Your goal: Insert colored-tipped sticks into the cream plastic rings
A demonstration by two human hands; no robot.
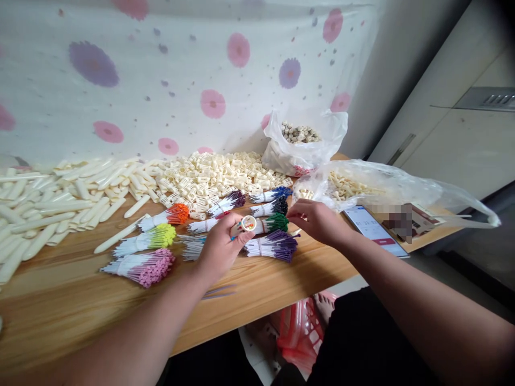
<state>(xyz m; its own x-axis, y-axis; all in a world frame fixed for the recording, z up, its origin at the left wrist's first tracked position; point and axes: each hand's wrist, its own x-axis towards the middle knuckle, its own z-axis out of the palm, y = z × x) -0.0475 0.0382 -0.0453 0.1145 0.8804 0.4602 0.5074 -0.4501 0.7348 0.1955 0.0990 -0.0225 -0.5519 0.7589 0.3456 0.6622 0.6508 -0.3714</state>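
My left hand (pixel 225 244) is closed around a cream multicolour pen barrel (pixel 248 223). Its round open end faces me, and small coloured pieces show in and beside it. To the right, my right hand (pixel 316 220) has its fingers drawn together beside some small cream pieces (pixel 306 193); what they pinch, if anything, I cannot make out. Banded bundles of pen refills lie around my left hand, among them pink (pixel 155 267), yellow (pixel 163 236), orange (pixel 177 213), purple (pixel 284 245), green (pixel 277 222), black (pixel 277 206) and blue (pixel 277 194).
Cream pen tubes (pixel 60 206) are heaped at the left, short slotted cream parts (pixel 217 177) at the back. A plastic bag (pixel 277 153) holds small parts; another bag (pixel 406 174) holds thin cream pieces. A phone (pixel 372 228) lies near the table's right edge.
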